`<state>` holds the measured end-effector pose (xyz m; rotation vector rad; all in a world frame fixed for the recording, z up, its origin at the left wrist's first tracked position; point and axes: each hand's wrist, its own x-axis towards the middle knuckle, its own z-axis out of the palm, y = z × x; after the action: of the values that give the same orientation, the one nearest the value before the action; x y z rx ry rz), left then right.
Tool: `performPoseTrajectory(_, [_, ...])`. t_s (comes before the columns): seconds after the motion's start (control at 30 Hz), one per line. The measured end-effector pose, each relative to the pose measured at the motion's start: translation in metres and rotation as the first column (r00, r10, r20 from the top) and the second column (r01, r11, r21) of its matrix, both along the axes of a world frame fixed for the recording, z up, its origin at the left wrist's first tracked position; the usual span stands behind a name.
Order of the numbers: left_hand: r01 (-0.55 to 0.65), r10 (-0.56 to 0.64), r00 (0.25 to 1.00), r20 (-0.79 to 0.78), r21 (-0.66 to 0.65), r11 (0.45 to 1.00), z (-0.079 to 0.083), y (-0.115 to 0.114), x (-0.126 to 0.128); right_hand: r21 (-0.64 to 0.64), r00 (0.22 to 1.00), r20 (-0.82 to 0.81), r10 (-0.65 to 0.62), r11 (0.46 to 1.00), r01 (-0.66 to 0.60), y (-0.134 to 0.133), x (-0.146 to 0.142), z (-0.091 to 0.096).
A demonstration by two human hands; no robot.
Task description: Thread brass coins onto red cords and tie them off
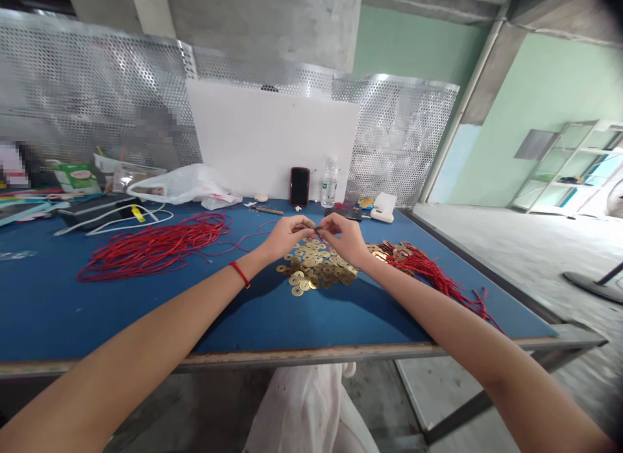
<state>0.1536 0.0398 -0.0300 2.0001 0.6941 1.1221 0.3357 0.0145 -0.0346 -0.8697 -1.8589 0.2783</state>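
My two forearms reach out over the blue table (146, 310). My left hand (287, 235) and right hand (346, 240) meet fingertip to fingertip, both pinched on one small piece (316, 229), too small to identify, held just above one heap of brass coins (316, 269), too many to count. Red cord (150, 248) lies left, one strung bundle (423, 265) right; one phone (299, 185), one bottle (329, 182) behind.

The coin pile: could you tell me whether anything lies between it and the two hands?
Nothing visible does: left hand and right hand pinch a small piece directly above the coin pile; red cord lies off left.
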Motion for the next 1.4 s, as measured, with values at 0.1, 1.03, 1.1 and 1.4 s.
performPoseTrajectory(0.1, [0.002,-0.002,1.000,-0.006,0.012,1.000,-0.001,0.001,0.000,-0.059,0.997,-0.067,0.039,0.997,-0.043,0.002,0.000,0.000])
performPoseTrajectory(1.03, [0.009,0.007,0.996,0.092,-0.173,0.985,0.000,-0.004,0.002,-0.127,0.988,-0.119,0.103,0.985,-0.118,-0.002,-0.002,-0.004])
performPoseTrajectory(1.1, [0.009,0.012,0.994,0.106,-0.200,0.980,0.000,-0.005,0.003,-0.129,0.987,-0.119,0.103,0.984,-0.119,-0.003,-0.003,-0.003])
performPoseTrajectory(1.4, [-0.013,0.045,0.990,0.136,-0.224,0.974,0.001,-0.006,0.005,-0.162,0.993,-0.067,0.095,0.981,-0.105,-0.001,-0.003,-0.005])
